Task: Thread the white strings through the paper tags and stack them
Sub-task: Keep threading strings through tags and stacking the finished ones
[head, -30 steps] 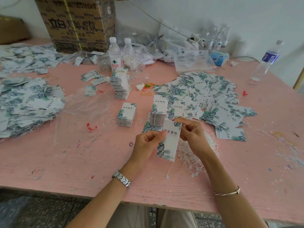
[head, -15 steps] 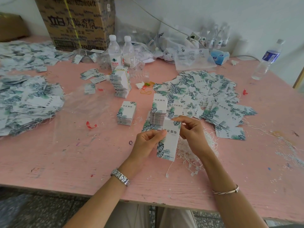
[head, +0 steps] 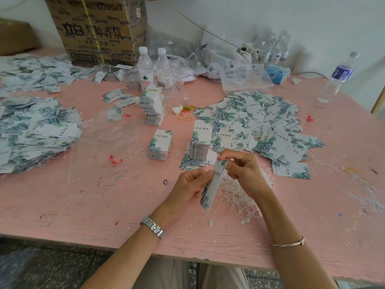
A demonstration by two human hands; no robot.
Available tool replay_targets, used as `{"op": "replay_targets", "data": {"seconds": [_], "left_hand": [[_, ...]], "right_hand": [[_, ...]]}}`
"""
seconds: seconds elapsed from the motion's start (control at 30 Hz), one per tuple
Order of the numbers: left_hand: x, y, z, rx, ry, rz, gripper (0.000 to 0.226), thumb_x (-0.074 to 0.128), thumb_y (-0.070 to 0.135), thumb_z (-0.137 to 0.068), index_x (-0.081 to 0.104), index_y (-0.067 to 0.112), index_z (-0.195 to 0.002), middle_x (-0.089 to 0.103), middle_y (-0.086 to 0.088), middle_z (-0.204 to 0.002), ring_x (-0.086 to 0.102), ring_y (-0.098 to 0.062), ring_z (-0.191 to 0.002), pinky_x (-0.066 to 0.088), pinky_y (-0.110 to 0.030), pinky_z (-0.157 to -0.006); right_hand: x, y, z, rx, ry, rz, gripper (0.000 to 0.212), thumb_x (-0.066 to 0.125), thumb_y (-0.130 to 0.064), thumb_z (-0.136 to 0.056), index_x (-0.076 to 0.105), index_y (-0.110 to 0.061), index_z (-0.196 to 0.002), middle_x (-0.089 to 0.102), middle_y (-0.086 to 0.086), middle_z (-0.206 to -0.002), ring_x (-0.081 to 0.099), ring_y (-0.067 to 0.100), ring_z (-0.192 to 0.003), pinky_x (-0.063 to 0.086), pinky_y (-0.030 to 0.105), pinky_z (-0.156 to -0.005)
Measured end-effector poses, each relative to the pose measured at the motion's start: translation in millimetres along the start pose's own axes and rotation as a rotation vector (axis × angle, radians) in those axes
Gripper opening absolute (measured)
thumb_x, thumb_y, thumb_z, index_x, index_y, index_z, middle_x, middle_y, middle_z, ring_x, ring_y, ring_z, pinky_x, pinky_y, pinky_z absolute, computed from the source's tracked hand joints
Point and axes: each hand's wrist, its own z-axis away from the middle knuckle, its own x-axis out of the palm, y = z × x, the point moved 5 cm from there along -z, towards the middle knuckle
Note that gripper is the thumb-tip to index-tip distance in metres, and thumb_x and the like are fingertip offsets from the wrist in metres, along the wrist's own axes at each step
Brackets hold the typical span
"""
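The paper tag [head: 212,184] stands almost edge-on between the two hands, tilted so its top end faces the right hand [head: 241,167], which pinches that end with thumb and forefinger, probably feeding a string through the hole, though the hole itself is too small to see. The left hand [head: 187,184] pinches the tag's near edge to steady it, and a white string [head: 215,213] dangles below toward the person. Under the right wrist lies the tangle of loose strings [head: 235,195], kept within easy reach. Just beyond the fingers sits a neat stack of tags [head: 200,147], likely where this one goes next, and beyond the right hand spreads a loose heap of tags [head: 260,122]. Far off past the left hand lies another heap [head: 35,130]. The pink table [head: 83,195] is scuffed; a cardboard box [head: 98,30] and water bottles [head: 145,67] stand by the white wall.
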Motion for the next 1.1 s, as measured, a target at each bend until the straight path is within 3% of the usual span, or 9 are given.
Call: {"op": "replay_targets", "data": {"seconds": [0.07, 0.13, 0.27, 0.33, 0.4, 0.5, 0.6, 0.93, 1.1], "left_hand": [[2.9, 6.6, 1.1, 0.102, 0.036, -0.066, 0.036, 0.070, 0.041, -0.084, 0.070, 0.004, -0.082, 0.056, 0.009, -0.061, 0.047, -0.005, -0.057, 0.040, -0.013, -0.059], [1.2, 11.6, 0.7, 0.202, 0.139, -0.135, 0.029, 0.077, 0.045, -0.083, 0.075, 0.017, -0.092, 0.067, 0.009, -0.078, 0.050, -0.008, -0.066, 0.041, -0.015, -0.063], [-3.8, 24.2, 0.6, 0.492, 0.321, -0.309, 0.020, 0.079, 0.036, -0.084, 0.074, 0.025, -0.099, 0.066, -0.002, -0.090, 0.045, -0.017, -0.064, 0.037, -0.023, -0.056], [-3.1, 26.7, 0.3, 0.573, 0.305, -0.332, 0.015, 0.077, 0.030, -0.086, 0.077, 0.023, -0.099, 0.066, 0.001, -0.090, 0.050, -0.027, -0.068, 0.039, -0.029, -0.057], [-4.0, 28.3, 1.0, 0.604, 0.299, -0.323, 0.017, 0.076, 0.032, -0.085, 0.079, 0.023, -0.099, 0.064, 0.004, -0.088, 0.051, -0.029, -0.070, 0.040, -0.027, -0.059], [-4.9, 31.7, 3.0, 0.658, 0.317, -0.366, 0.018, 0.077, 0.026, -0.082, 0.078, 0.022, -0.100, 0.061, 0.005, -0.084, 0.049, -0.013, -0.069, 0.037, -0.017, -0.062], [-4.8, 35.8, 5.1, 0.707, 0.336, -0.423, 0.019, 0.078, 0.019, -0.080, 0.077, 0.020, -0.099, 0.060, 0.008, -0.084, 0.049, -0.002, -0.070, 0.038, -0.014, -0.063], [-3.7, 44.8, 6.2, 0.874, 0.297, -0.649, 0.014, 0.078, 0.015, -0.084, 0.078, 0.007, -0.095, 0.061, -0.001, -0.087, 0.049, 0.005, -0.077, 0.041, -0.014, -0.067], [-5.1, 43.4, 3.4, 0.798, 0.243, -0.622, 0.009, 0.080, 0.004, -0.082, 0.075, 0.008, -0.089, 0.058, 0.002, -0.089, 0.050, -0.001, -0.076, 0.041, -0.016, -0.067]], "right_hand": [[0.6, -1.5, 0.1, -0.008, -0.014, 0.013, 0.010, 0.079, -0.028, -0.083, 0.078, -0.020, -0.090, 0.059, -0.008, -0.070, 0.026, 0.005, -0.045, 0.025, 0.017, -0.044], [1.4, -3.2, -0.2, -0.020, -0.019, 0.035, 0.016, 0.079, -0.031, -0.083, 0.077, -0.017, -0.090, 0.057, -0.008, -0.067, 0.028, 0.005, -0.045, 0.026, 0.017, -0.045], [3.0, -3.9, -0.8, -0.042, -0.004, 0.090, 0.016, 0.081, -0.033, -0.081, 0.078, -0.018, -0.088, 0.046, 0.025, -0.072, 0.029, 0.010, -0.049, 0.027, 0.019, -0.047], [4.5, -3.6, 0.1, -0.041, -0.007, 0.121, 0.016, 0.081, -0.033, -0.081, 0.079, -0.018, -0.087, 0.041, 0.025, -0.071, 0.028, 0.012, -0.051, 0.028, 0.020, -0.049], [5.6, -3.7, 0.7, -0.032, -0.013, 0.134, 0.013, 0.081, -0.030, -0.081, 0.079, -0.018, -0.086, 0.041, 0.010, -0.065, 0.030, 0.010, -0.052, 0.029, 0.018, -0.050], [7.0, -4.8, 0.3, -0.032, -0.011, 0.118, 0.006, 0.078, -0.018, -0.081, 0.080, -0.017, -0.087, 0.041, -0.001, -0.061, 0.034, 0.005, -0.052, 0.033, 0.014, -0.052], [8.5, -5.7, 0.1, -0.042, -0.008, 0.111, 0.014, 0.075, -0.007, -0.081, 0.080, -0.018, -0.087, 0.044, -0.008, -0.061, 0.037, 0.002, -0.053, 0.035, 0.012, -0.054], [7.5, -8.0, 0.2, -0.021, -0.005, 0.159, 0.020, 0.072, -0.004, -0.081, 0.081, -0.019, -0.090, 0.043, -0.005, -0.062, 0.036, 0.004, -0.056, 0.034, 0.013, -0.055], [10.5, -5.7, 1.0, -0.017, -0.047, 0.180, 0.015, 0.075, -0.011, -0.081, 0.080, -0.018, -0.093, 0.050, -0.001, -0.065, 0.034, 0.003, -0.052, 0.032, 0.013, -0.053]]}}
